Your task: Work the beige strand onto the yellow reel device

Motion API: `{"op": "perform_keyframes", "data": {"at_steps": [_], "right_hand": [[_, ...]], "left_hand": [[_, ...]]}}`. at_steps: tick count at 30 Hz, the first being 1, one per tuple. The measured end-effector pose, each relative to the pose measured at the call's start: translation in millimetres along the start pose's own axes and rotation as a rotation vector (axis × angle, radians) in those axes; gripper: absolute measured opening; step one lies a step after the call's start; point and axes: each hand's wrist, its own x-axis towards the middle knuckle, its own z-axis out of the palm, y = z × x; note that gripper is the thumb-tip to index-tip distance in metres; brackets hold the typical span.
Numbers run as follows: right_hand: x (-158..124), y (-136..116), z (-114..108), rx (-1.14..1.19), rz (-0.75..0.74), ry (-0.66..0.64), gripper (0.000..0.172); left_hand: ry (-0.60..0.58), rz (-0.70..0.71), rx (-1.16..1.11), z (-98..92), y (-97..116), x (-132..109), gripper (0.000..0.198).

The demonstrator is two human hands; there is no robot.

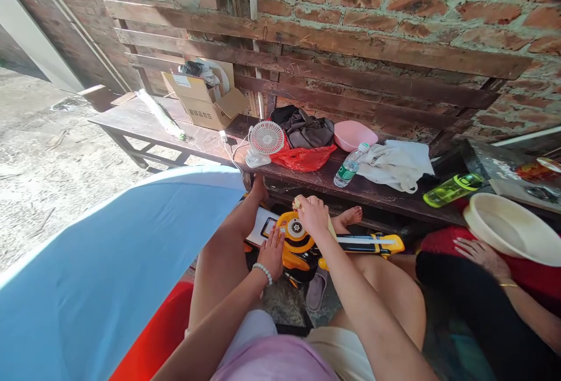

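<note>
A yellow and black power tool (pixel 302 246) with a long flat bar (pixel 363 242) lies across my legs, in front of a dark wooden bench (pixel 307 179). My left hand (pixel 272 252), with a bead bracelet at the wrist, rests flat on the tool's left side, fingers stretched out. My right hand (pixel 312 212) is closed over the top of the tool, pinching a small pale object that I cannot make out. A bare foot (pixel 350 216) shows just beyond the tool.
On the bench stand a cardboard box (pixel 204 103), a small white fan (pixel 265 141), dark cloth, a red bag (pixel 304 158), a pink bowl (pixel 353 134), a water bottle (pixel 348 168), white cloth and a green bottle (pixel 453 189). Another person's hand (pixel 480 252) and a cream basin (pixel 511 229) are at right. A blue sheet (pixel 96 270) fills the left.
</note>
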Motion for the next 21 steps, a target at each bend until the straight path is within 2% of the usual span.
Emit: {"op": "perform_keyframes", "data": {"at_steps": [3, 5, 8, 11, 16, 19, 21], "right_hand": [[0.1, -17.8, 23.4, 0.042, -0.164, -0.104, 0.048], [-7.1, -24.7, 40.2, 0.063, -0.187, -0.132, 0.046], [-25.7, -26.6, 53.9, 0.073, -0.169, -0.102, 0.042], [-51.2, -24.2, 57.3, 0.083, -0.16, -0.129, 0.04], [-93.9, -15.4, 62.5, 0.175, -0.078, -0.181, 0.039], [-101.5, -6.3, 53.4, 0.327, -0.077, -0.17, 0.039], [-94.0, -2.4, 38.6, 0.43, -0.084, -0.088, 0.038]], "left_hand": [[-0.009, 0.0, 0.007, 0.9, -1.7, 1.0, 0.086], [-0.051, 0.008, 0.006, -0.6, -3.3, 0.8, 0.086], [-0.08, 0.022, -0.019, -2.3, -5.8, -0.8, 0.087], [-0.031, 0.018, -0.091, -0.1, -10.1, -3.3, 0.084], [0.138, 0.091, -0.238, 9.9, -23.6, -3.1, 0.072], [0.211, 0.117, -0.302, 17.8, -29.6, 0.5, 0.067], [0.234, 0.134, -0.34, 24.6, -31.2, 2.1, 0.068]]}}
